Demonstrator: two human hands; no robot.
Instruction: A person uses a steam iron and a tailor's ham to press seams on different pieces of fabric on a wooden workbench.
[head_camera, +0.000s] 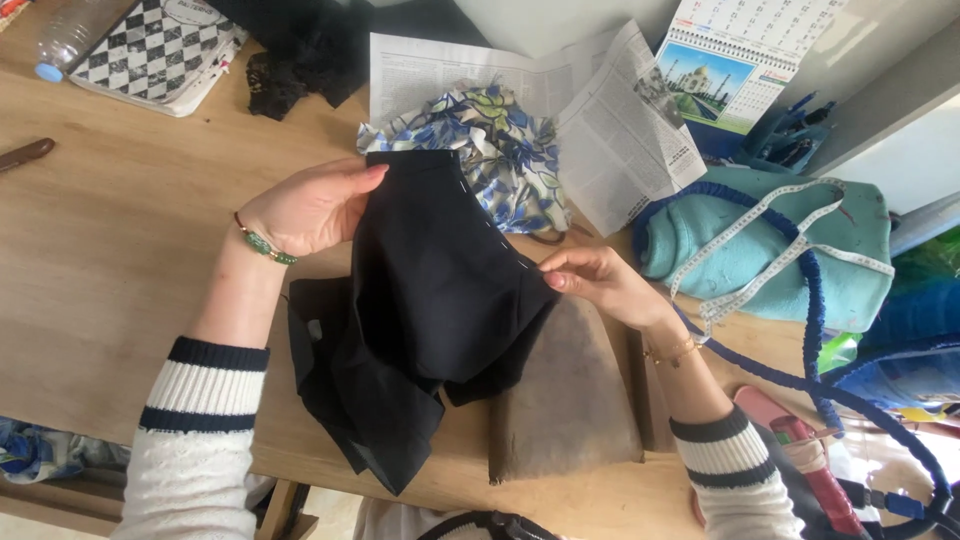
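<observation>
- Black fabric (430, 290) sits dead centre over the wooden table (110, 260), lifted at its upper edge and spilling down toward 6 o'clock.
- Left hand (310, 205), at 9 o'clock of the cloth, has its fingers closed on the top left edge; a green bead bracelet (265, 243) rings the wrist.
- Right hand (600, 280), at 3 o'clock, pinches the right edge between thumb and fingertips, beside a line of pale stitches.
- Under the cloth's lower right, a brown pad (570, 400) lies flat on the table.
- Blue floral fabric (500, 140) lies at 12 o'clock on a newspaper (620, 130).
- Over at 3 o'clock, a white tape measure (770, 240) drapes across a teal cushion (850, 260).
</observation>
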